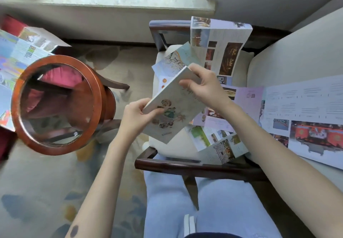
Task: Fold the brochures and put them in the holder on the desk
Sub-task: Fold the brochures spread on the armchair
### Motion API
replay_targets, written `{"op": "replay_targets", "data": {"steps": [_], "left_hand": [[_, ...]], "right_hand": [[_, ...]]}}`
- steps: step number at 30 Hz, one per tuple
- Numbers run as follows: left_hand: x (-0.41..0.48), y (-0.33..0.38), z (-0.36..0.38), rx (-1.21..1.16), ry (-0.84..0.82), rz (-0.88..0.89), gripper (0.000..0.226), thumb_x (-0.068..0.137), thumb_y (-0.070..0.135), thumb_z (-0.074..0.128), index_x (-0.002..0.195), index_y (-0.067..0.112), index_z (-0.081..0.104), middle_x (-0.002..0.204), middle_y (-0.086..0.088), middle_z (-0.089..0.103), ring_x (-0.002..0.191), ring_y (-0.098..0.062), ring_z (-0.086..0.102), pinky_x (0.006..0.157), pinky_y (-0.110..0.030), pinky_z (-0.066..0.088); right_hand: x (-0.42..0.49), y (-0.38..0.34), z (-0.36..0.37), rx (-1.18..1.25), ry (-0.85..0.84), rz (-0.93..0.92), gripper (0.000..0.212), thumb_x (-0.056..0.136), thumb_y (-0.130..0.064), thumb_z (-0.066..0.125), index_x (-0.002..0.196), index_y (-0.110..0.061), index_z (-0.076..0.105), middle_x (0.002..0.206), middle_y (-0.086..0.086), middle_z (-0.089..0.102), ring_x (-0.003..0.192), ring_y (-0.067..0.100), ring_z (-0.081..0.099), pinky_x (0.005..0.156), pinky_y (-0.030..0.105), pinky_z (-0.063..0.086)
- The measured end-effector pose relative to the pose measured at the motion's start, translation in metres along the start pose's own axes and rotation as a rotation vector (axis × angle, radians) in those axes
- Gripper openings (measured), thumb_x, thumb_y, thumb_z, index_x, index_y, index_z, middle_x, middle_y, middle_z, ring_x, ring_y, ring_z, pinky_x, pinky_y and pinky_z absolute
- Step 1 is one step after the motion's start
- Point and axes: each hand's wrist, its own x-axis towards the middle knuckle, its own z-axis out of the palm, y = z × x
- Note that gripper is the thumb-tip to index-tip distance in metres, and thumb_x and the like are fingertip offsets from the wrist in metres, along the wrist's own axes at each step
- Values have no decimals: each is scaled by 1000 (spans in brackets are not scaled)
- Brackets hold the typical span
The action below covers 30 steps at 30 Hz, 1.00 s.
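I hold a folded pale brochure (176, 107) with small food pictures on its cover, tilted above a chair seat. My left hand (139, 115) pinches its lower left corner. My right hand (202, 83) grips its upper right edge, thumb on the front. Under it lies another folded brochure (174, 59) with a bare tree picture. A tall unfolded brochure (220, 46) leans against the chair back. More open brochures (219, 137) lie spread on the seat. No holder is visible.
A dark wooden armchair (185, 165) with a cream cushion stands in front of me. A round glass-topped side table (55, 104) is at the left, with open leaflets (24, 52) beyond it. A long unfolded sheet (306, 115) lies on the sofa at right.
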Motion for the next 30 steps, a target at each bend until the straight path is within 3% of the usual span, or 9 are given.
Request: {"op": "replay_targets", "data": {"steps": [4, 10, 13, 15, 16, 18, 20, 24, 30], "left_hand": [[-16, -36, -53, -105, -6, -72, 11, 74, 20, 77, 71, 24, 67, 65, 6, 64, 63, -9, 55, 59, -29, 47], [-42, -82, -85, -761, 141, -235, 18, 74, 31, 66, 89, 21, 69, 84, 4, 74, 74, -10, 69, 66, -27, 56], [-58, -106, -94, -785, 102, -268, 26, 77, 35, 64, 95, 17, 68, 93, -3, 74, 84, -18, 70, 75, -34, 59], [-69, -123, -107, -802, 110, -256, 23, 79, 35, 64, 95, 18, 69, 94, -5, 74, 86, -20, 71, 72, -34, 59], [-72, -133, -115, -802, 142, -246, 19, 82, 32, 64, 94, 18, 69, 94, -4, 75, 85, -20, 71, 71, -33, 59], [-77, -148, -129, -790, 231, -225, 10, 89, 24, 61, 94, 19, 68, 92, 0, 75, 85, -17, 70, 71, -32, 58], [-78, -158, -140, -766, 306, -197, 11, 91, 19, 59, 98, 18, 67, 95, 2, 74, 89, -15, 68, 79, -34, 56], [-79, -169, -160, -769, 378, -137, 17, 91, 20, 51, 102, 25, 63, 109, 3, 67, 104, -14, 62, 94, -35, 49], [-76, -209, -186, -834, 469, -196, 25, 94, 8, 49, 102, 28, 63, 111, 7, 66, 111, -16, 61, 101, -42, 46]], "right_hand": [[13, -8, 18, 59, 90, 55, 20, 90, -19, 60, 96, 0, 57, 86, 8, 64, 81, 21, 63, 73, 39, 53], [18, -23, 88, 217, 211, 170, 15, 92, -21, 57, 96, -7, 60, 92, 12, 66, 84, 22, 64, 75, 38, 55], [16, -25, 136, 338, 249, 303, 11, 93, -21, 56, 87, -13, 61, 84, 8, 66, 74, 21, 64, 72, 39, 54], [18, -26, 170, 241, 304, 358, 14, 93, -25, 55, 93, -12, 60, 89, 8, 66, 81, 25, 64, 80, 45, 51], [20, -27, 187, 41, 335, 367, 21, 93, -28, 52, 105, -12, 58, 102, 9, 65, 95, 28, 62, 88, 47, 48], [20, -35, 229, -458, 377, 279, 45, 95, -31, 44, 136, -12, 40, 136, 11, 47, 127, 28, 42, 105, 44, 33], [14, -54, 280, -641, 318, 34, 58, 95, -29, 41, 146, -8, 23, 153, 12, 25, 142, 26, 21, 113, 43, 15], [-5, -79, 364, -774, 19, -377, 54, 95, -31, 32, 141, -3, 35, 151, 14, 29, 142, 27, 25, 116, 48, 16], [11, -80, 403, -920, -116, -479, 56, 96, -31, 20, 142, -3, 33, 152, 11, 28, 142, 23, 25, 117, 43, 16]]}}
